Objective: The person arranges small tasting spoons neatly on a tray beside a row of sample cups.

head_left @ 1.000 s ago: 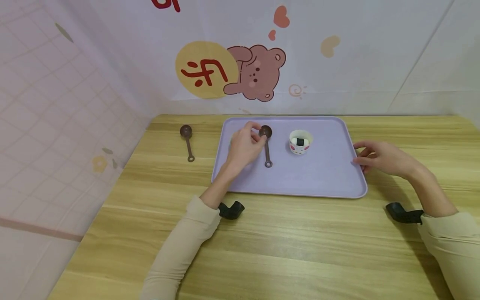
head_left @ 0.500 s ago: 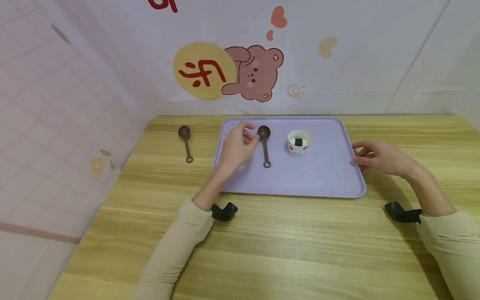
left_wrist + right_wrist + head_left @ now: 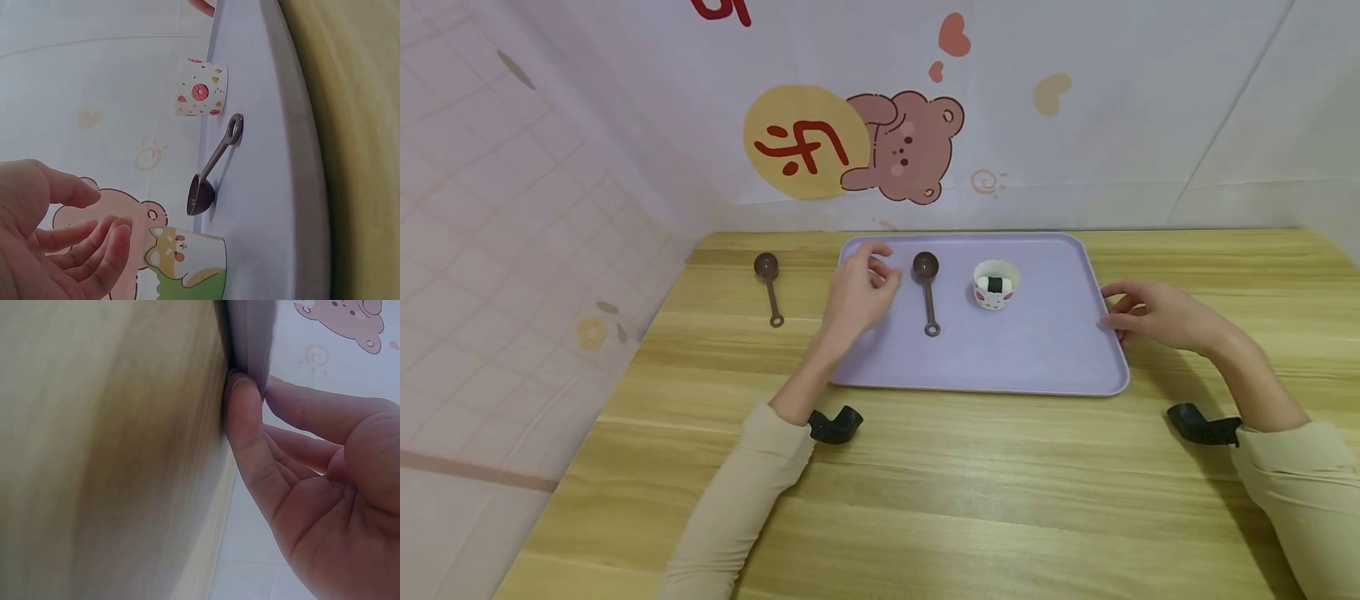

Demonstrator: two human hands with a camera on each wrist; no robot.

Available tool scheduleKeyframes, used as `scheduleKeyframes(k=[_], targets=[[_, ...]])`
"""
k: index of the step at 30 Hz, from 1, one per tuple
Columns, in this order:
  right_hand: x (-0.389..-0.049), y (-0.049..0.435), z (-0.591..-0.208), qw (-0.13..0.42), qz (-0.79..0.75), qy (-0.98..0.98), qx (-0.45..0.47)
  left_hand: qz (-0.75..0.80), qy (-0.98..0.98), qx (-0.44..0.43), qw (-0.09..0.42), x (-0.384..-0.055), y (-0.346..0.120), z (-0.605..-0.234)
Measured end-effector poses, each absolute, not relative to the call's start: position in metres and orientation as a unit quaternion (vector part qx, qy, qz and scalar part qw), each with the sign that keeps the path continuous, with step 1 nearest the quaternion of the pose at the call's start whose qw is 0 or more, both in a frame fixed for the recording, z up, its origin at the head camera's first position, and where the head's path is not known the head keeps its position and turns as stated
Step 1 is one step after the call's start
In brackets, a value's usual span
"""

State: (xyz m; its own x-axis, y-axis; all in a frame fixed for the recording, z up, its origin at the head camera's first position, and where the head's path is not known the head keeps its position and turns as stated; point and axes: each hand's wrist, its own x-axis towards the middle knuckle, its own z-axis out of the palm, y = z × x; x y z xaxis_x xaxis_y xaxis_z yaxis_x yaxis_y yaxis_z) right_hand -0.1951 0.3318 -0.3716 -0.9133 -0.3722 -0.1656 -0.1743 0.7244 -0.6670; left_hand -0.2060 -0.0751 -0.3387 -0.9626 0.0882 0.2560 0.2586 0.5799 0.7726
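In the head view, my left hand (image 3: 856,292) hovers over the left end of the lilac tray (image 3: 1030,358), fingers loosely bent and holding nothing. Just right of it, a brown measuring scoop (image 3: 927,275) lies on the tray. Farther right stands a patterned paper cup (image 3: 991,302) with a small white and black rice-ball-like piece (image 3: 995,285) inside. The left wrist view also shows a green paper cup with a dog print (image 3: 203,265), hidden behind my left hand in the head view. My right hand (image 3: 1165,317) pinches the tray's right rim, fingertips on its edge.
Left of the tray, a second brown measuring scoop (image 3: 768,287) lies on the wooden table (image 3: 970,492). A printed cloth wall (image 3: 1112,125) rises directly behind the tray. Black wrist mounts (image 3: 835,425) project from both sleeves.
My left hand has drawn away leftward from the scoop on the tray, which stays in place. The right hand remains at the tray's rim. The view has shifted slightly.
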Motion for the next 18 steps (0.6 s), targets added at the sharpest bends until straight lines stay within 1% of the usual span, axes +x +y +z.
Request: scheduleKeyframes(k=[18], targets=[[-0.195,0.331,-0.371,0.152,-0.348,0.913,-0.146,-0.452,-0.883,-0.065,0.113,-0.207,-0.103,-0.340]])
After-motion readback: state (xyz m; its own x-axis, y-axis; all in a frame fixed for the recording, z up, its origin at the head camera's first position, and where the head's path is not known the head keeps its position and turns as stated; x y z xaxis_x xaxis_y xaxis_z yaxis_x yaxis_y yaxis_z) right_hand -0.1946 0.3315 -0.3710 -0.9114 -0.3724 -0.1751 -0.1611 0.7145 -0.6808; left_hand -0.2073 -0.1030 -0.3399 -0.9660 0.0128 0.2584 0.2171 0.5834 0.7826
